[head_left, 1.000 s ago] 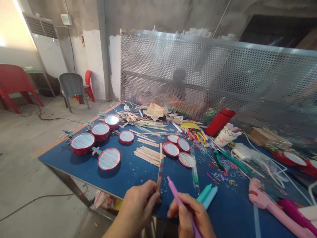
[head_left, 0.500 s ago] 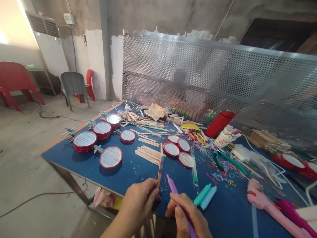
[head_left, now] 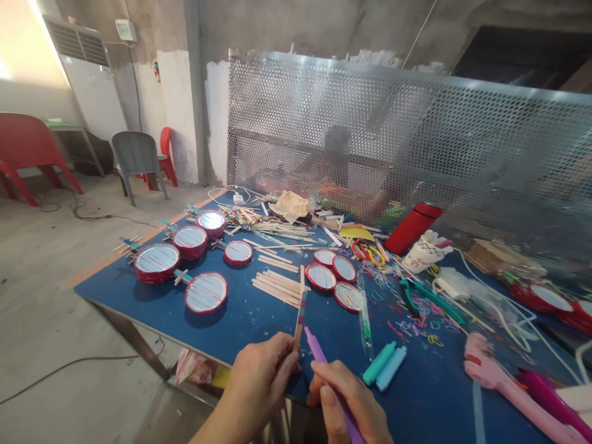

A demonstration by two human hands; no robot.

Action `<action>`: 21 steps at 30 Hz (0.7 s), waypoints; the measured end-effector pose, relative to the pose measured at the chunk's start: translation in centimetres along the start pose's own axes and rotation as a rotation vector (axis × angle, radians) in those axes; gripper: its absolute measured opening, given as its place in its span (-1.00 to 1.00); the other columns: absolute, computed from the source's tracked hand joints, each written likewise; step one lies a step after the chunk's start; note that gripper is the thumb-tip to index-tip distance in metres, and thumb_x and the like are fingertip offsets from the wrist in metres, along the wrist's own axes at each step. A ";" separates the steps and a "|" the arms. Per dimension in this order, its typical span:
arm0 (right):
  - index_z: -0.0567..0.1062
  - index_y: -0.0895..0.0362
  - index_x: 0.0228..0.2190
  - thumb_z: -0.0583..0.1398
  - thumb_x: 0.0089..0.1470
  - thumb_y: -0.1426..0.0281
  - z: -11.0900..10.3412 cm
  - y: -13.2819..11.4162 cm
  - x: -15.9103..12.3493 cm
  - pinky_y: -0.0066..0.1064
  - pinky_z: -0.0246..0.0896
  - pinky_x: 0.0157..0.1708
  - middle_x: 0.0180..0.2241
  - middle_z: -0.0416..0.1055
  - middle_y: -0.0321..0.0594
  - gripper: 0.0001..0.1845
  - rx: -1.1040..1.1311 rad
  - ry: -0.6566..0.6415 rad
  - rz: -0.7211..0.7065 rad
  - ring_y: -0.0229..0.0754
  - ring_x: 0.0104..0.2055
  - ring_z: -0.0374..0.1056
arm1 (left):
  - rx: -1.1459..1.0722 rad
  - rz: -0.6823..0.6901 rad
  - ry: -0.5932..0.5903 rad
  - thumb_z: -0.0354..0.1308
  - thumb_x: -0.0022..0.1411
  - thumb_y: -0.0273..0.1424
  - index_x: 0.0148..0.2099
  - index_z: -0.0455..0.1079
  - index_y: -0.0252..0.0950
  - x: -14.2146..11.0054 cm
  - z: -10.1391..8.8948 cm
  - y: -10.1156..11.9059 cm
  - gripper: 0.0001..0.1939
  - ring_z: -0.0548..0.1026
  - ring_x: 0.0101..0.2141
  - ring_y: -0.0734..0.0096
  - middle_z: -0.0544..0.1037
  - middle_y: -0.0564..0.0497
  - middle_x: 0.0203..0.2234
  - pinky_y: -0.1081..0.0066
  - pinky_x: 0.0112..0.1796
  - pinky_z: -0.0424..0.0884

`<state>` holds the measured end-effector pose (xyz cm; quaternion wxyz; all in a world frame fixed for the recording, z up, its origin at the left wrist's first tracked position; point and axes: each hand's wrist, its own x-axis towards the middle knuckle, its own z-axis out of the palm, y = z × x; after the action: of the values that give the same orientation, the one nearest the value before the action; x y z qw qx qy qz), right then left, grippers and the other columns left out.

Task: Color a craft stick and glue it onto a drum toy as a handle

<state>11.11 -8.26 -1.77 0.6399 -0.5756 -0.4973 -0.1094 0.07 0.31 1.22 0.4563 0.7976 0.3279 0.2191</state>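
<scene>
My left hand point(head_left: 266, 376) pinches a wooden craft stick point(head_left: 300, 314) that stands up from the fingers and carries purple, teal and reddish coloured bands. Held like a pen in my right hand point(head_left: 345, 394) is a purple marker point(head_left: 316, 348), its tip close beside the stick's lower part; whether they touch I cannot tell. Plain craft sticks point(head_left: 276, 288) lie in a row just beyond. Right of my right hand rest a teal marker point(head_left: 379, 362) and a light blue marker point(head_left: 391, 368). Small red-rimmed round discs point(head_left: 320, 276) sit grouped behind the held stick.
Red-rimmed drum-like pieces with stick handles point(head_left: 206, 292) stand at the table's left. A red bottle point(head_left: 413, 227), a paper cup of markers point(head_left: 426, 253), green-handled pliers point(head_left: 432, 300) and a pink glue gun point(head_left: 509, 382) lie to the right. A perforated metal panel point(head_left: 287, 111) rises behind.
The purple marker and my right hand have shifted slightly left, bringing the tip nearer the craft stick. My left hand keeps its hold almost unmoved.
</scene>
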 end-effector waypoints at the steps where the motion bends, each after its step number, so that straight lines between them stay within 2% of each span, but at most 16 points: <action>1: 0.56 0.08 -0.27 0.16 0.14 0.42 0.0 0.0 0.0 -0.38 0.30 -0.34 -0.46 0.51 -0.28 -0.84 -0.002 0.004 0.003 -0.21 -0.41 0.44 | 0.001 -0.001 0.000 -0.05 0.30 -0.50 -0.28 0.37 -0.25 0.0 0.0 0.0 -0.82 0.48 -0.65 0.57 0.59 0.08 -0.44 0.67 -0.63 0.27; 5: 0.56 0.08 -0.26 0.15 0.14 0.43 0.0 -0.1 0.2 -0.40 0.28 -0.38 -0.53 0.47 -0.32 -0.82 0.035 -0.003 -0.002 -0.25 -0.50 0.40 | 0.013 0.006 0.004 -0.06 0.31 -0.49 -0.29 0.37 -0.25 -0.1 0.0 0.0 -0.81 0.47 -0.64 0.57 0.57 0.08 -0.46 0.67 -0.62 0.28; 10: 0.56 0.08 -0.28 0.16 0.14 0.40 0.2 0.0 0.1 -0.38 0.28 -0.37 -0.46 0.51 -0.27 -0.84 0.006 -0.002 -0.015 -0.20 -0.40 0.44 | 0.008 0.008 0.013 -0.05 0.31 -0.48 -0.28 0.37 -0.26 -0.2 0.1 -0.1 -0.82 0.47 -0.66 0.56 0.56 0.08 -0.48 0.66 -0.62 0.28; 15: 0.56 0.08 -0.28 0.15 0.14 0.42 0.1 -0.3 0.2 -0.38 0.27 -0.37 -0.53 0.47 -0.32 -0.84 0.019 0.021 0.011 -0.24 -0.48 0.40 | 0.005 0.022 0.006 -0.06 0.31 -0.48 -0.28 0.38 -0.26 0.0 0.1 -0.1 -0.81 0.48 -0.65 0.56 0.58 0.07 -0.45 0.66 -0.62 0.28; 21: 0.55 0.08 -0.26 0.15 0.15 0.42 0.3 -0.3 0.2 -0.37 0.25 -0.38 -0.49 0.48 -0.29 -0.83 0.063 -0.010 -0.010 -0.22 -0.46 0.40 | 0.023 0.016 0.013 -0.04 0.30 -0.48 -0.31 0.36 -0.25 -0.2 0.1 -0.1 -0.82 0.47 -0.66 0.57 0.55 0.09 -0.49 0.67 -0.62 0.27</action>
<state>10.82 -8.04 -1.47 0.6548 -0.5532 -0.5064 -0.0939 -0.05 0.18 1.04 0.4434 0.8039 0.3269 0.2241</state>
